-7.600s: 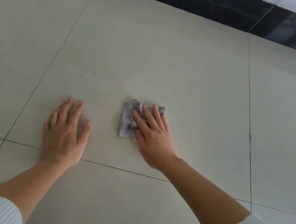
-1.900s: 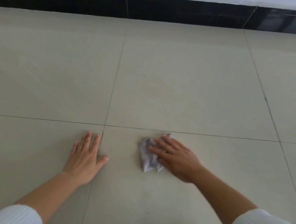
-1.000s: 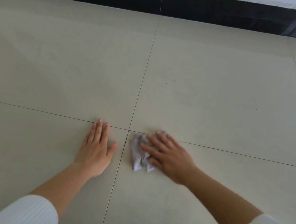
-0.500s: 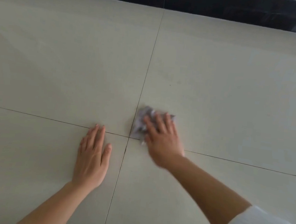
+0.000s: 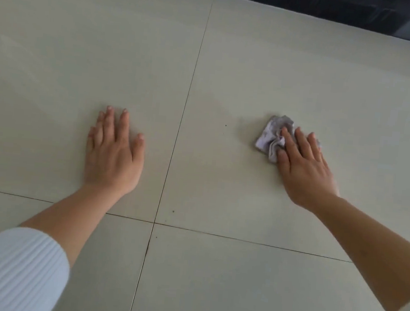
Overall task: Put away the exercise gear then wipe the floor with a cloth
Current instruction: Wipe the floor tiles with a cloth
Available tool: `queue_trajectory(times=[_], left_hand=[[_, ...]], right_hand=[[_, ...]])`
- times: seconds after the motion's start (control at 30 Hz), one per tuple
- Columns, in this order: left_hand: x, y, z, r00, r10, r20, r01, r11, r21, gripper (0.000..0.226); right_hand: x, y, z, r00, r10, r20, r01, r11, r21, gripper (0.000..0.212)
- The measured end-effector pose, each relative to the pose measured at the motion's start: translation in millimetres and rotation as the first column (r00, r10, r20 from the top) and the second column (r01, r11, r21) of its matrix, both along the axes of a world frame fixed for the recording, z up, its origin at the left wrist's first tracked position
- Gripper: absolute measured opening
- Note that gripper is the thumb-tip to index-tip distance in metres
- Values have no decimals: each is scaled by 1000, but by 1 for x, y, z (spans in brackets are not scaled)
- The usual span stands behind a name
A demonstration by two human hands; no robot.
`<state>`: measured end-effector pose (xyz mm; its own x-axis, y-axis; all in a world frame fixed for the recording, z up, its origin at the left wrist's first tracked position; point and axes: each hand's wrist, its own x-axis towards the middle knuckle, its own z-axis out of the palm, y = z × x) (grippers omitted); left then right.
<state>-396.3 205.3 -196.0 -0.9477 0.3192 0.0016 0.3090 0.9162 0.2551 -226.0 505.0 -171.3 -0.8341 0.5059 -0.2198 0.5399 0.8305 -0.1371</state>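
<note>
The person is down over a pale tiled floor [image 5: 258,60], and both hands lie flat on it. The left hand [image 5: 114,154], at about nine o'clock from the middle of the view, is spread palm-down on bare tile with straight fingers and holds nothing. I judge it a prop that takes the body's weight so the other arm can move freely. The right hand [image 5: 302,169], at about two o'clock, lies with its fingers extended over a crumpled grey-lilac cloth [image 5: 272,136] and presses it to the tile rather than clutching it. The flat palm probably spreads the pressure and keeps the wad in contact with the floor as it slides. Most of the cloth sticks out from under the fingertips towards eleven o'clock; whether the thumb hooks its near edge is hard to tell from this angle. A grout line [image 5: 186,103] running from twelve to six o'clock separates the two hands, so the cloth sits on the tile to the right of it. A small dark speck [image 5: 225,125] lies at nine o'clock from the cloth, and another [image 5: 173,211] is nearer the grout crossing at six o'clock. A dark skirting [image 5: 362,15] borders the floor at one o'clock. With no exercise gear in view, the work seems to be in its wiping stage, and those specks look like the next patch to cover.
</note>
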Motion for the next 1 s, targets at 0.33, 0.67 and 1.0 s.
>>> queue_trajectory(times=[0.33,0.67,1.0], left_hand=[[4,1,1,997,69,-27,-68,997,41,60],[4,4,9,997,83,10,-83,996,43,61],[1,6,5,994,107,-13,-107,994,4,61]], right_hand=[[-92,-53,-5,994,29,-109,-39,996,-84,52],[-31,-38,-1,799,600,43,-602,797,55,52],[-183,33,2,865,-501,44,503,860,-92,56]])
